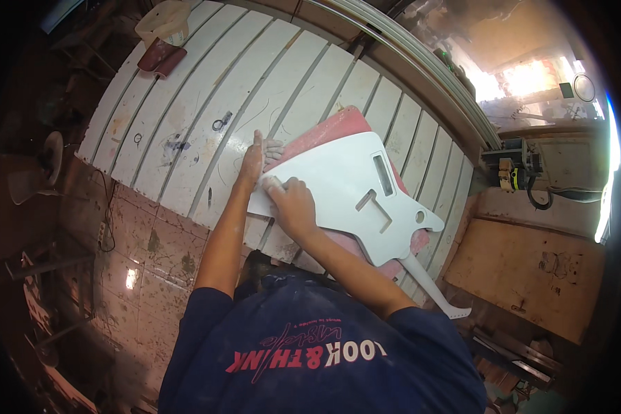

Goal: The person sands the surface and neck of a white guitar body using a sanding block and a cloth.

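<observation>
An angular white electric guitar [338,183] lies on a pink-red pad [334,131] on the slatted bench. Its neck [424,276] points toward the lower right, and cut-outs show in the body's face. At the body's left end, my left hand [257,157] is open beside the edge, its dusty fingers stretched over the pad. My right hand [295,208] is closed and pressed down on that same end of the body. Pale dust covers the tip of its thumb area, and whatever its fingers hold is hidden.
White slats with gaps make up the bench top [207,110], marked with stains and black rings. A pale cap-like item [164,24] and a curved dark-red sheet [162,58] lie at its far left. A metal rail runs behind. Wooden board [531,272] at right; stool-like frames at left.
</observation>
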{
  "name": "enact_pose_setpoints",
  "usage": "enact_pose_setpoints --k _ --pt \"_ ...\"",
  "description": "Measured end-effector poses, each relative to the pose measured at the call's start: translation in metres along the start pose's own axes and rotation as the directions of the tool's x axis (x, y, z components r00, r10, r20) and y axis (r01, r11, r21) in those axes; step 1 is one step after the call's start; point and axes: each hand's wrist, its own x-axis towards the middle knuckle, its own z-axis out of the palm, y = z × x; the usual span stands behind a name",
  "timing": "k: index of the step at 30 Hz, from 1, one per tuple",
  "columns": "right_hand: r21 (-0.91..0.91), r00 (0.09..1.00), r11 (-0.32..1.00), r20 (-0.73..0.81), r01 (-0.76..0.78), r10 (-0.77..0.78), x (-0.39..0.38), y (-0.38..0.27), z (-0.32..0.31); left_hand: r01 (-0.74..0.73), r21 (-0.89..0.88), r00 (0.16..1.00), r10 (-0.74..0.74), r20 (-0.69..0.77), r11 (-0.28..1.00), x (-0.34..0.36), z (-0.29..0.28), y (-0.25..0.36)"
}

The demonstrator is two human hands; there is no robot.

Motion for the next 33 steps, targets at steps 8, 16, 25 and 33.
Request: enact_pose_setpoints --k 8,16,25,33 --pt "-0.053 0.883 0.965 -0.419 -0.258 0.213 0.055 0.170 -0.030 -0.121 0.149 0.991 0.129 -0.047 0.981 -0.008 0.039 0.010" --pt "-0.050 0.951 0.997 -0.306 -0.054 0.036 0.016 0.143 -0.026 -0.351 0.506 0.912 0.411 -0.008 0.788 -0.033 0.055 0.020" --pt "0.122 0.938 0.934 0.135 -0.336 0.320 -0.016 0.027 -0.026 -0.399 0.318 0.907 0.420 0.000 0.860 -0.019 0.023 -0.001" --pt "0.111 0.876 0.931 -0.314 -0.348 0.365 -0.018 0.144 -0.055 -0.411 0.527 0.890 0.452 0.056 0.744 -0.021 0.031 0.002"
